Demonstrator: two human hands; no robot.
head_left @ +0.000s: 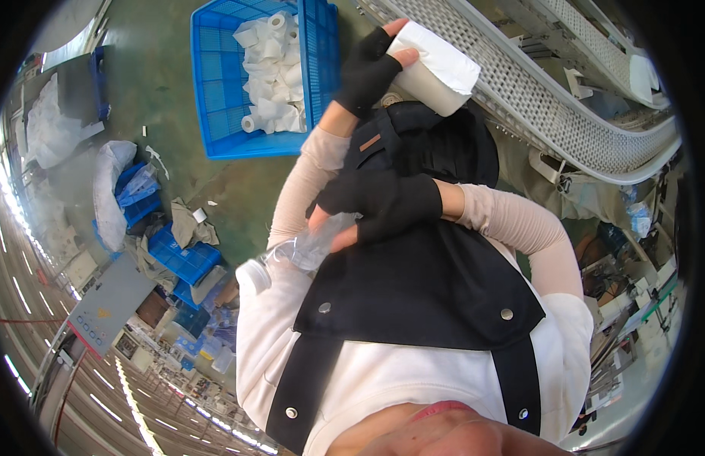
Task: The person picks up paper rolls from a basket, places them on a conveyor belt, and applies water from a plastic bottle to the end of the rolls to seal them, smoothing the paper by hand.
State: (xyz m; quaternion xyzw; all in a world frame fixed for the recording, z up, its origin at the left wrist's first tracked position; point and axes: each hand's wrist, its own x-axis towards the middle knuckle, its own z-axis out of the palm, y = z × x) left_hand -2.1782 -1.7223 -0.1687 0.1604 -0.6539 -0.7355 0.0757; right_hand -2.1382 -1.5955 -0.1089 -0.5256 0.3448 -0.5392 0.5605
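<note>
My left hand (370,72), in a black fingerless glove, is closed on a white paper roll (437,70) beside the conveyor. The thumb lies over the paper and the roll is tilted. My right hand (375,204), gloved the same way, reaches across my chest and grips crumpled clear plastic film (311,245) between thumb and fingers. A short round white piece (254,277) shows at the film's far-left end; whether the two are joined I cannot tell. The right hand is partly blurred.
A blue plastic crate (208,83) with several white paper rolls (273,76) stands on the green floor at the left. A grey perforated conveyor (550,106) curves along the right. Blue bins (181,254) and cloth lie at far left, near a grey control box (109,300).
</note>
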